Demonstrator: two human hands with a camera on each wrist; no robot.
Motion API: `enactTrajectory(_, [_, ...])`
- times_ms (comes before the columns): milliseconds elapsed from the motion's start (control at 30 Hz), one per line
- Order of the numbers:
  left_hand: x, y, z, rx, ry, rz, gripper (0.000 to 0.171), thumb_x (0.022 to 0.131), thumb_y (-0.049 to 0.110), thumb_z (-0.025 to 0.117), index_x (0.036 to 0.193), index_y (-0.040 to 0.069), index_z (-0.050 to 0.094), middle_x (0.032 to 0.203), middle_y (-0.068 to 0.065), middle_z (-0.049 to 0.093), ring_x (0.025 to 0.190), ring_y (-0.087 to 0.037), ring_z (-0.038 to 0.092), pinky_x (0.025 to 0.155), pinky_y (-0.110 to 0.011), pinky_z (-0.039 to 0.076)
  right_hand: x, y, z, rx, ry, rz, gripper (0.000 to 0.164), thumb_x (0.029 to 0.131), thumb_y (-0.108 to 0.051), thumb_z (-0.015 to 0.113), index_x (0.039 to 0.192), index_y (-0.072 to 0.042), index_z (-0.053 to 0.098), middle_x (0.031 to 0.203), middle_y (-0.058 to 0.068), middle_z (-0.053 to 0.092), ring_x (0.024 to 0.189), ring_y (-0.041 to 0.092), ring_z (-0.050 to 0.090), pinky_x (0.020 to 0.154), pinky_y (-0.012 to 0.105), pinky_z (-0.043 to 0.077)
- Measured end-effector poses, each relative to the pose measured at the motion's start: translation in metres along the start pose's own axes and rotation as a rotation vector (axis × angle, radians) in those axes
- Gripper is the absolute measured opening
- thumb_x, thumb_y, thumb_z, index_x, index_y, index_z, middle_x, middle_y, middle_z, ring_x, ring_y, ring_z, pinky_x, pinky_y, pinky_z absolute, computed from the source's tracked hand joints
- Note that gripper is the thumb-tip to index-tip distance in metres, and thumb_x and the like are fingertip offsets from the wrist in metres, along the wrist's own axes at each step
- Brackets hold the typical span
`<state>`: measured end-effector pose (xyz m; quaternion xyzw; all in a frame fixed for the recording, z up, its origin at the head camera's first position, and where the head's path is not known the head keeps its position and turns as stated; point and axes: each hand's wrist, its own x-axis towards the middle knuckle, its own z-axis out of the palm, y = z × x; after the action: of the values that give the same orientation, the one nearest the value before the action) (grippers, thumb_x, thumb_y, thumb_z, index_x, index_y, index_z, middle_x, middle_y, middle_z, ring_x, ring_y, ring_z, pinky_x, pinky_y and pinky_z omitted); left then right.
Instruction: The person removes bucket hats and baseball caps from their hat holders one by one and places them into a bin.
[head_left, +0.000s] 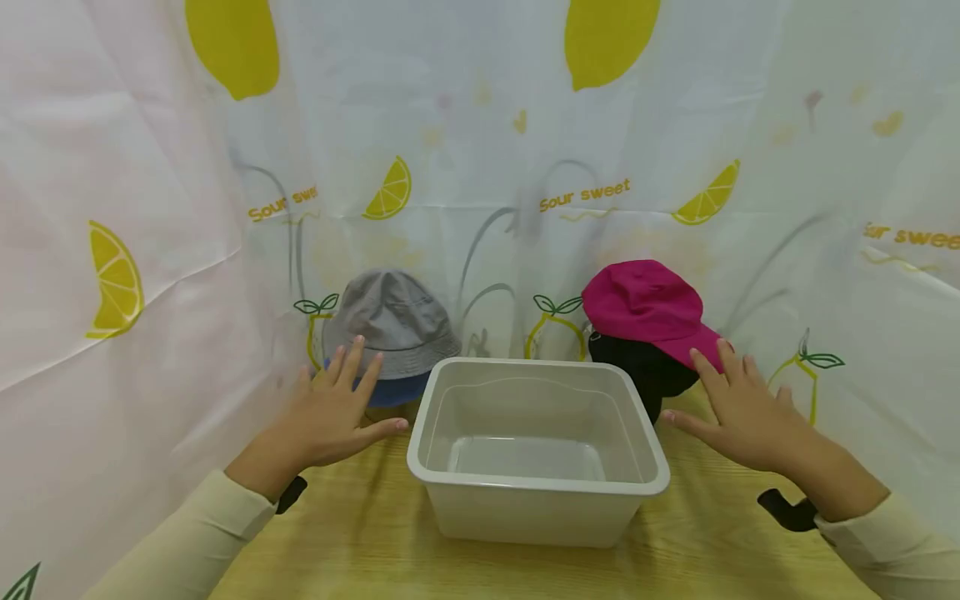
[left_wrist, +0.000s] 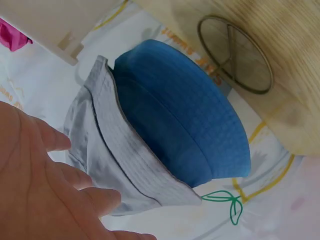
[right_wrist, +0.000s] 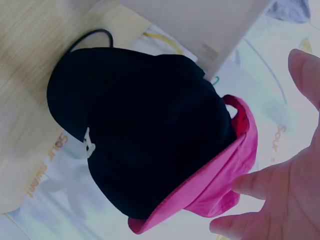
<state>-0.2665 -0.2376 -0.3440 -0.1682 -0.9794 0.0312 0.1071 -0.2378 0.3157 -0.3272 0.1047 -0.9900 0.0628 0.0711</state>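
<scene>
My left hand (head_left: 328, 415) hovers with spread fingers just in front of a grey bucket hat (head_left: 390, 321). Beneath the grey hat sits a blue bucket hat (left_wrist: 180, 110), its brim and inside showing in the left wrist view. On the other side, my right hand (head_left: 753, 421) is held out with fingers spread near a pink baseball cap (head_left: 645, 300). That cap sits on top of a black cap (right_wrist: 145, 120) with a small white mark at its front. Neither hand grips anything.
A white plastic bin (head_left: 536, 512) stands on the wooden table (head_left: 337, 533) between the hands. A round wire base (left_wrist: 270, 75) shows below the blue hat, and a dark wire loop (right_wrist: 111, 37) beside the black cap. Lemon-printed cloth (head_left: 480, 108) hangs behind and at the sides.
</scene>
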Motion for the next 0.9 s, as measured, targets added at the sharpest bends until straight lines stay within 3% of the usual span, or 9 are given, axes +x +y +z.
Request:
enactTrajectory(200, [0.004,0.011,-0.001,-0.014,0.012,0.016,0.113,0.088,0.092,0.032,0.168,0.014,0.014,0.174,-0.019,-0.007,0.159,-0.047,0.008,0.112,-0.084,0.013,0.013,0.0,-0.012,0.02,0.021,0.001,0.112,0.093,-0.078,0.052,0.167,-0.007,0.007,0.168,0.035,-0.002,0.145,0.072,0.008,0.09,0.096,0.011])
enactTrajectory(400, [0.008,0.024,-0.001,-0.093,0.003,0.042,0.112,0.088,0.091,0.036,0.168,0.017,0.011,0.174,-0.016,-0.011,0.16,-0.045,0.003,0.113,-0.083,0.008,0.032,0.001,-0.023,0.018,0.019,0.021,0.114,0.093,-0.08,0.048,0.167,-0.006,0.002,0.168,0.035,-0.007,0.146,0.07,0.005,0.091,0.096,0.011])
enactTrajectory(667, [0.012,0.035,-0.002,-0.117,-0.001,0.057,0.112,0.089,0.09,0.035,0.168,0.015,0.009,0.174,-0.015,-0.011,0.16,-0.043,-0.001,0.116,-0.08,0.006,0.057,0.006,-0.038,0.036,0.0,0.062,0.12,0.091,-0.084,0.045,0.166,-0.004,-0.003,0.167,0.037,-0.01,0.146,0.069,0.0,0.094,0.095,0.005])
enactTrajectory(900, [0.009,0.045,-0.003,-0.16,0.016,0.07,0.112,0.09,0.089,0.036,0.168,0.015,0.007,0.174,-0.014,-0.01,0.16,-0.042,-0.003,0.119,-0.077,0.006,0.077,0.009,-0.043,0.094,-0.003,0.062,0.119,0.092,-0.081,0.047,0.166,-0.003,-0.004,0.165,0.041,-0.007,0.144,0.072,0.0,0.092,0.096,0.005])
